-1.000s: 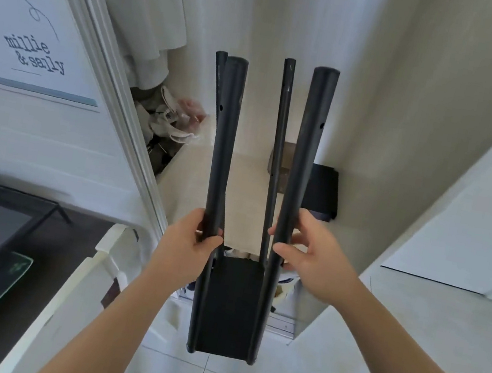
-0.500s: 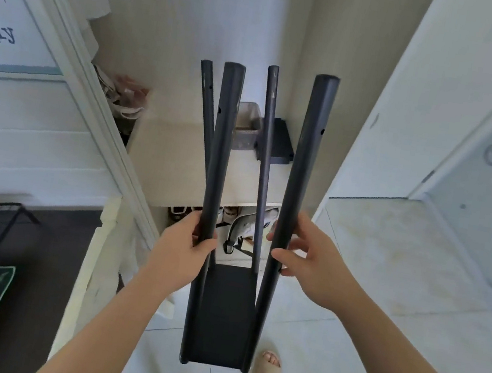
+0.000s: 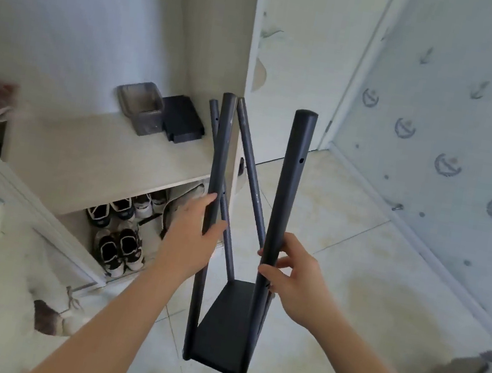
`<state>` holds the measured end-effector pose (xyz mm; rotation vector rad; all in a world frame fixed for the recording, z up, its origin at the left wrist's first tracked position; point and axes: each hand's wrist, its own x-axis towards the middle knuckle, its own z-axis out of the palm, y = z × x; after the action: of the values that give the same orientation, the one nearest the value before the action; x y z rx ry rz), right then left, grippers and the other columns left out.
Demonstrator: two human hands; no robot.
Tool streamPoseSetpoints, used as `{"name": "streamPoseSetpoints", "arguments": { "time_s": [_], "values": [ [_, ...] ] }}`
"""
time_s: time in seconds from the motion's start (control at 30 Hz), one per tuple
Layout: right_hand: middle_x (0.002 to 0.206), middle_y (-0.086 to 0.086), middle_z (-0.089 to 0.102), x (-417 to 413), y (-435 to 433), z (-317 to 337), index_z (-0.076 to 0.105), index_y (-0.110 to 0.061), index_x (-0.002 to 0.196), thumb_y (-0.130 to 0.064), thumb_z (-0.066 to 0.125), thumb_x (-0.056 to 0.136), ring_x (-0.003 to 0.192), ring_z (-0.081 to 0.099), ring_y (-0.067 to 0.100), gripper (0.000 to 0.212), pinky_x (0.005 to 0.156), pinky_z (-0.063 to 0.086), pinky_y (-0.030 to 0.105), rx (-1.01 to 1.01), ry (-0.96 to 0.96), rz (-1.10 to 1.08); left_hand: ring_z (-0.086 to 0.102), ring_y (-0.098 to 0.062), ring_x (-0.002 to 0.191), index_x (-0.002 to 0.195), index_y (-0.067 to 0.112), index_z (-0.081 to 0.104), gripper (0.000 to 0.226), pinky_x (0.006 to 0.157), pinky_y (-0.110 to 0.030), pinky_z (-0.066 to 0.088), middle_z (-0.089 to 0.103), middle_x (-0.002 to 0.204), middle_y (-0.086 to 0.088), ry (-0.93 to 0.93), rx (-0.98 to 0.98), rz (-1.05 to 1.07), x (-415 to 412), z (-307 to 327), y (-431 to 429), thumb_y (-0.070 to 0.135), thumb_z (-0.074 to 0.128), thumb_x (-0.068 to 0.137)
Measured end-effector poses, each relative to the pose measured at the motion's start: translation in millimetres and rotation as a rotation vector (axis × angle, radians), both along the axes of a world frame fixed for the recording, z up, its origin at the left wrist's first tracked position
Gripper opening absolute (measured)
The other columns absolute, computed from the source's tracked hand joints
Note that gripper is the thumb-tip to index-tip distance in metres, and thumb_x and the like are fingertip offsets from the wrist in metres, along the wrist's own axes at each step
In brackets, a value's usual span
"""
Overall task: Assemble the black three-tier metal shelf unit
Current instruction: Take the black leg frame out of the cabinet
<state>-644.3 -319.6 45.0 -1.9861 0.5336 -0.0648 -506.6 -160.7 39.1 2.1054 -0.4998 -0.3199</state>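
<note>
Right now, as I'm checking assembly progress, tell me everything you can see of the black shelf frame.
The black shelf frame looks like matte painted metal: four round posts rising from one flat rectangular tray at the bottom, small holes near their tops. No upper tiers are fitted. It is roughly upright, the far two posts leaning left. The left hand grips the near left post, the right hand the near right post.

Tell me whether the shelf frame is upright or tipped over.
Roughly upright: shelf frame has its panel lowest, poles pointing up, gripped by left hand and right hand.
</note>
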Motion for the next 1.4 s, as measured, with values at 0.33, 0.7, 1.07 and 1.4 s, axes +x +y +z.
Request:
{"name": "streamPoseSetpoints", "arguments": {
  "time_s": [0.33, 0.7, 1.07, 1.4],
  "values": [
    [0.109, -0.015, 0.066, -79, -97, -21, 0.054, -0.033, 0.118, -0.01, 0.062, 0.093, 0.095, 0.063, -0.001, 0.036, 0.082, 0.055, 0.031, -0.053, 0.12, -0.127, 0.067, -0.008, 0.105, 0.115, 0.028, 0.059, 0.023, 0.097, -0.032, 0.052, 0.073, 0.105, 0.008, 0.127, -0.329, -0.415, -76, 67, -163, 0.021, 0.067, 0.094],
    [0.105, -0.007, 0.067, -180, -217, -36, 0.055, -0.03, 0.11, -0.01, 0.064, 0.091, 0.086, 0.063, 0.0, 0.029, 0.077, 0.058, 0.031, 0.051, 0.098, -0.255, 0.072, -0.015, 0.092, 0.109, 0.021, 0.059, 0.017, 0.097, -0.041, 0.053, 0.074, 0.092, 0.002, 0.185, -0.262, -0.597, -161, 60, -316, 0.012, 0.062, 0.096],
    [0.11, -0.025, 0.061, -242, -299, -46, 0.055, -0.035, 0.125, -0.016, 0.061, 0.099, 0.095, 0.06, -0.009, 0.033, 0.074, 0.043, 0.002, 0.01, 0.057, -0.473, 0.059, -0.015, 0.072, 0.095, 0.008, 0.05, 0.006, 0.08, -0.031, 0.046, 0.059, 0.075, -0.016, 0.302, -0.251, -0.72, -221, 45, -433, 0.003, 0.053, 0.094],
    [0.132, -0.012, 0.057, -270, -411, -23, 0.048, -0.029, 0.139, -0.023, 0.062, 0.099, 0.122, 0.052, 0.009, 0.042, 0.099, 0.043, 0.031, -0.163, 0.066, -0.857, 0.044, -0.021, 0.055, 0.065, 0.009, 0.045, 0.045, 0.065, -0.039, 0.044, 0.043, 0.053, -0.006, 0.378, -0.323, -0.667, -204, 21, -506, 0.038, 0.069, 0.089]
  ]
}}
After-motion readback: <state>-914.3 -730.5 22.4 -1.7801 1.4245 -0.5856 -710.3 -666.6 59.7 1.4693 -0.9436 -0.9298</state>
